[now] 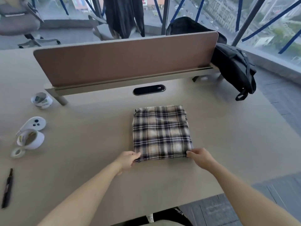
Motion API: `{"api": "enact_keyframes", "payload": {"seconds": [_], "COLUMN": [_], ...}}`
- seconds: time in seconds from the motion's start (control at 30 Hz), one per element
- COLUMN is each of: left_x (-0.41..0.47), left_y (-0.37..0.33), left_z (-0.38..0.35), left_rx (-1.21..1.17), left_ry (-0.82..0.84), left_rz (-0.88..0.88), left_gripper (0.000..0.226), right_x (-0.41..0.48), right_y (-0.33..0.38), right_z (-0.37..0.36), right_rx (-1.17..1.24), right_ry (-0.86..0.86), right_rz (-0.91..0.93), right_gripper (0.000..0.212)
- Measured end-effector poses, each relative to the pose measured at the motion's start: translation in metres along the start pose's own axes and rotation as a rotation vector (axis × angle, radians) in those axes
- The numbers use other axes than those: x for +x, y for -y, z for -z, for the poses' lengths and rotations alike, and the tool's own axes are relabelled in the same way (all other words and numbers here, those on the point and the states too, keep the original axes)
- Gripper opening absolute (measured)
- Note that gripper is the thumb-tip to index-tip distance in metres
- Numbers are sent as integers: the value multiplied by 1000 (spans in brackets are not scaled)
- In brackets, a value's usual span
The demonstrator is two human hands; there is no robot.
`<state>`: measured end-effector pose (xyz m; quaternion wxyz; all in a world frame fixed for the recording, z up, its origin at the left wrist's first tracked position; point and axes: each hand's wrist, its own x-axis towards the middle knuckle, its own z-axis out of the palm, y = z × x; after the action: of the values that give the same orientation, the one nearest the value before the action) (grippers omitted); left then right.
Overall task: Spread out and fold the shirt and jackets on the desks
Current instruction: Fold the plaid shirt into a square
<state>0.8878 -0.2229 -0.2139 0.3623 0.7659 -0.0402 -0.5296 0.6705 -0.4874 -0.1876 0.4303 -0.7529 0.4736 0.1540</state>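
Single head cam, wide-angle, worn by person at near edge of desk (81,168), facing fwd + down. Close range: left hand (128,159) + right hand (199,156) lower centre, shirt (161,132) mid-frame. Far side: divider panel (127,59), windows (211,12) up top. Frame edges bow w/ lens.

Between our hands (164,158) we see a navy-and-cream plaid shirt (161,132) on the beige counter (97,136), a brown divider (123,61) and black backpack (234,67) beyond.
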Motion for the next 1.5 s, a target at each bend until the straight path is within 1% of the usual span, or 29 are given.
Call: {"api": "enact_keyframes", "payload": {"seconds": [0.1,0.2,0.27,0.3,0.4,0.47,0.53,0.6,0.7,0.73,0.77,0.87,0.97,1.03,1.1,1.2,1.3,1.4,1.47,1.5], "left_x": [0,0,5,7,17,28,42,57,76,82,87,102,117,124,127,126,120,110,104,102], "left_y": [-1,-25,-43,-51,-74,-86,-93,-99,-107,-112,-116,-123,-123,-120,-117,-117,-121,-130,-133,-134], "left_z": [1,7,10,11,12,11,12,14,15,16,16,18,18,16,14,12,11,8,6,6], "left_rx": [223,304,284,267,184,102,39,-6,-130,-138,-124,-29,45,58,57,28,-11,-52,-127,-170], "left_ry": [-81,-162,-210,-226,-259,-281,-298,-310,-326,-335,-348,-418,-450,-462,-475,-508,-521,-532,-496,-465], "left_rz": [-38,-74,-85,-80,-61,-49,-21,15,24,25,24,-7,-30,-38,-31,-34,-77,-132,-160,-175], "left_gripper": [33,25,23,30,55,64,68,63,34,29,28,29,22,16,20,25,24,34,38,36], "right_x": [-4,1,10,14,30,46,62,80,104,112,119,140,157,163,165,164,156,144,135,131], "right_y": [7,15,23,28,46,57,67,77,92,97,100,106,107,110,112,115,115,113,117,119], "right_z": [4,10,17,21,33,37,38,37,36,35,35,38,46,48,46,40,39,40,42,42], "right_rx": [-25,-52,-28,-7,76,121,148,172,242,270,279,243,225,227,226,173,191,329,482,536], "right_ry": [-7,-71,-133,-160,-186,-174,-158,-161,-165,-166,-163,-143,-155,-148,-130,-143,-177,-160,-117,-116], "right_rz": [-31,-29,-27,-30,-51,-65,-68,-69,-80,-79,-79,-95,-104,-95,-54,-4,10,2,-21,-34], "right_gripper": [27,26,21,21,38,45,47,45,42,44,45,33,32,24,16,20,20,21,19,20]}}
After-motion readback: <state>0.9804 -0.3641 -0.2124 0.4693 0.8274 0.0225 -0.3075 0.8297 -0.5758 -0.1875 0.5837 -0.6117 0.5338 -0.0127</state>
